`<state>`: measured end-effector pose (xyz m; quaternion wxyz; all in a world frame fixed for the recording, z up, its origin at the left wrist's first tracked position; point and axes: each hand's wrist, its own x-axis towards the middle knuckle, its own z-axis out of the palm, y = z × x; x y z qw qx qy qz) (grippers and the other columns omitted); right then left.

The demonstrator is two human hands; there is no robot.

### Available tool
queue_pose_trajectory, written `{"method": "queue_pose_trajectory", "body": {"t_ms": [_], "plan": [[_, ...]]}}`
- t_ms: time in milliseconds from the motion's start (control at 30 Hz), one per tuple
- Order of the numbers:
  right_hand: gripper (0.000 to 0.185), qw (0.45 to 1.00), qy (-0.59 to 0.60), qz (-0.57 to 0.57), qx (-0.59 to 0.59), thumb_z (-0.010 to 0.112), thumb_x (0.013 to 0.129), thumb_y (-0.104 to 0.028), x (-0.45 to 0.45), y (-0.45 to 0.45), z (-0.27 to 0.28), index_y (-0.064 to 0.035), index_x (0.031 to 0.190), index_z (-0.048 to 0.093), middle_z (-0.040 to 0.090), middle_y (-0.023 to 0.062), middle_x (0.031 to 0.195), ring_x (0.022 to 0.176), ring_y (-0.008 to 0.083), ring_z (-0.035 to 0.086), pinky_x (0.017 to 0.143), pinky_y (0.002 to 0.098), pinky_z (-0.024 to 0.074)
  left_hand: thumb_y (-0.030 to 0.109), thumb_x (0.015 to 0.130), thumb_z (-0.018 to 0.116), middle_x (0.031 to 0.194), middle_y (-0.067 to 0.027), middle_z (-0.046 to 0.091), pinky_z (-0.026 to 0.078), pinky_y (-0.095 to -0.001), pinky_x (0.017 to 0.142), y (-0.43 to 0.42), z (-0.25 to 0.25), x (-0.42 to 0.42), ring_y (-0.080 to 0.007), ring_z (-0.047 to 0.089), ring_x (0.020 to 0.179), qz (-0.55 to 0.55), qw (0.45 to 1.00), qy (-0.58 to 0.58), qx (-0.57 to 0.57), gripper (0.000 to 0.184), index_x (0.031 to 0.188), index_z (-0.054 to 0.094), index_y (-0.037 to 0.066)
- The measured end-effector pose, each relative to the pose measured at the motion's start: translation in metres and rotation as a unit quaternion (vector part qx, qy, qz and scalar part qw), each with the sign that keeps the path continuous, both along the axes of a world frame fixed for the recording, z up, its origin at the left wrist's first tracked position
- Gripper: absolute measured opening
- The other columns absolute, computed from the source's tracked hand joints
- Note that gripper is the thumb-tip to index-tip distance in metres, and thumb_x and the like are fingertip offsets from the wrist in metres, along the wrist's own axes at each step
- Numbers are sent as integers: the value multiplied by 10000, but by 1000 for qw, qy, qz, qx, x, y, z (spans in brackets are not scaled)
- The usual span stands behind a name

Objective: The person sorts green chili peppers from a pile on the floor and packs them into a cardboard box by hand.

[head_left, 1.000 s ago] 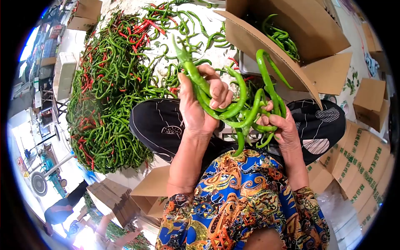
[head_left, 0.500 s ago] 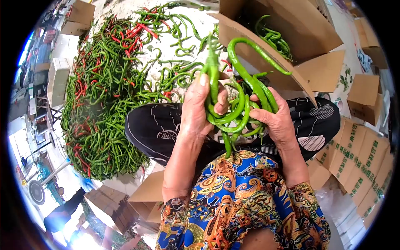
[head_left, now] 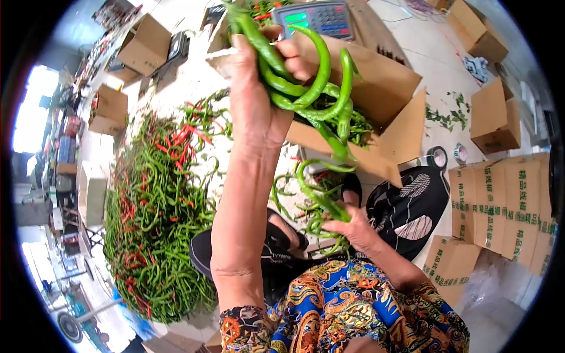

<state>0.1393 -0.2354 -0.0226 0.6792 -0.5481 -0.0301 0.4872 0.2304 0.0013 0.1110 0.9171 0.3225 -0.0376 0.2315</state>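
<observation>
My left hand [head_left: 250,97] is raised, its fingers wrapped round a bunch of long green chili peppers [head_left: 276,79]. The curved ends of that bunch hang in front of an open cardboard box [head_left: 382,70]. More green peppers [head_left: 360,128] lie inside this box, partly hidden by the held ones. Lower down, near my lap, my right hand [head_left: 355,228] is closed round a few other green chili peppers [head_left: 312,191], whose curled ends stick up past the thumb. Several loose peppers lie between my feet, just beyond that hand.
A big heap of green and red peppers [head_left: 156,235] covers the floor on the left. Behind the box stands a digital scale [head_left: 315,22] with lit green displays. Flattened printed cartons [head_left: 500,203], tape rolls [head_left: 436,157] and another open carton [head_left: 494,120] are on the right.
My left hand has gone up and forward with its peppers, away from my right hand, which has dropped toward my lap. The view has tilted forward, bringing the scale into sight.
</observation>
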Motion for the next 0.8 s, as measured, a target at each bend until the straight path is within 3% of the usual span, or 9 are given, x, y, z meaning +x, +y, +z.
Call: {"method": "queue_pose_trajectory", "body": {"t_ms": [67,100,167,300,367,567,633,700,800], "plan": [[325,999,24,27,-9,737,779,-102,-4,-2,-19,-33,1074,618,615,6,978,879,91,574,795,218,468,382,989,463,923,-78,638,473,-283,730,3,-30,36,-174,580,823,-3,981,88,176,381,1110,583,42],[321,999,34,39,-16,731,793,-101,-5,-3,-23,-30,1082,613,616,1,988,878,73,571,784,201,468,382,970,497,925,-51,635,458,-259,730,1,-37,32,-146,575,817,81,870,190,447,369,1087,629,58],[370,999,34,3,33,734,810,-118,-8,-4,-33,-8,1131,587,612,-20,1001,855,43,555,740,181,467,411,950,528,928,-26,630,429,-219,713,9,-80,45,-101,561,815,29,811,257,524,391,1088,648,65],[360,999,24,24,40,735,813,-131,-5,-8,-43,-6,1121,597,610,-26,995,857,38,542,761,189,457,404,960,520,880,-17,603,449,-247,725,-1,-69,21,-82,551,803,-87,867,337,357,389,1122,613,62],[355,999,12,37,34,734,815,-137,-1,-10,-41,-7,1117,602,613,-26,989,866,41,544,777,197,458,415,971,499,878,-26,602,451,-245,728,-3,-69,9,-94,548,824,-119,915,265,279,395,1110,611,62],[412,995,38,77,49,738,802,-150,-4,-6,-43,-9,1163,598,631,2,996,889,82,576,816,227,471,447,964,491,800,7,605,430,-224,560,-4,-32,3,-76,538,643,-191,771,292,533,419,1055,625,61],[412,994,2,79,72,728,804,-142,-4,-2,-44,-9,1168,588,628,13,998,883,93,584,807,238,481,375,957,536,827,-39,602,476,-250,585,15,-12,31,-130,579,684,-139,865,270,400,360,1109,573,51],[409,993,28,85,80,720,805,-129,-4,0,-40,-10,1171,581,625,15,989,878,96,585,798,244,487,262,925,575,988,-126,560,513,-306,710,56,-12,62,-228,584,820,45,948,188,253,323,1096,545,-11],[303,983,103,96,115,672,832,-101,2,0,-22,-20,1106,571,658,76,994,915,163,658,727,256,547,228,958,551,1167,-264,479,545,-365,884,98,-12,60,-295,591,975,246,942,186,134,482,1238,394,-131]]}}
